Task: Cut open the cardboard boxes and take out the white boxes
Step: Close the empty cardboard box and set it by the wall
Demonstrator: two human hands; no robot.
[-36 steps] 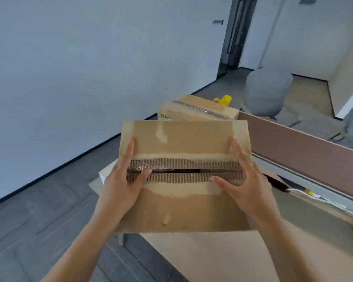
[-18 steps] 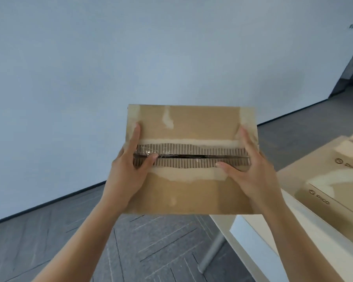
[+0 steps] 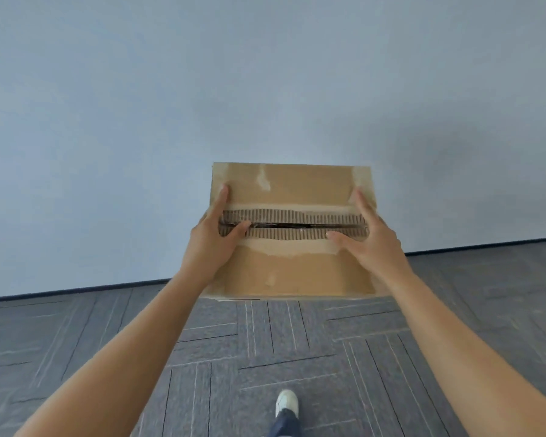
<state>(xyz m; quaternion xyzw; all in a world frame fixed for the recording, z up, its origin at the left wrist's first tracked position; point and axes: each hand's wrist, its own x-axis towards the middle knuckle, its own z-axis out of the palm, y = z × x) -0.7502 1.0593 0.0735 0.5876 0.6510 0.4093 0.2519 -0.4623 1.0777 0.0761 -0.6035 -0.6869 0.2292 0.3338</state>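
I carry a brown cardboard box in the air in front of me, top face toward the camera. Its tape is torn off, baring a strip of corrugated ridges, and the centre seam gapes as a dark slit. My left hand presses the box's left side, one straight finger along the top edge and the thumb on the seam. My right hand presses the right side with straight fingers on top and the thumb near the seam. No white box shows.
A plain pale wall stands straight ahead, meeting grey patterned carpet at a dark baseboard. My white shoe steps forward on the carpet below the box. No table or other boxes are in view.
The view has swung left, away from the table and the other boxes, to face the wall. The box stays held between both hands in the same hold, now farther from the camera.
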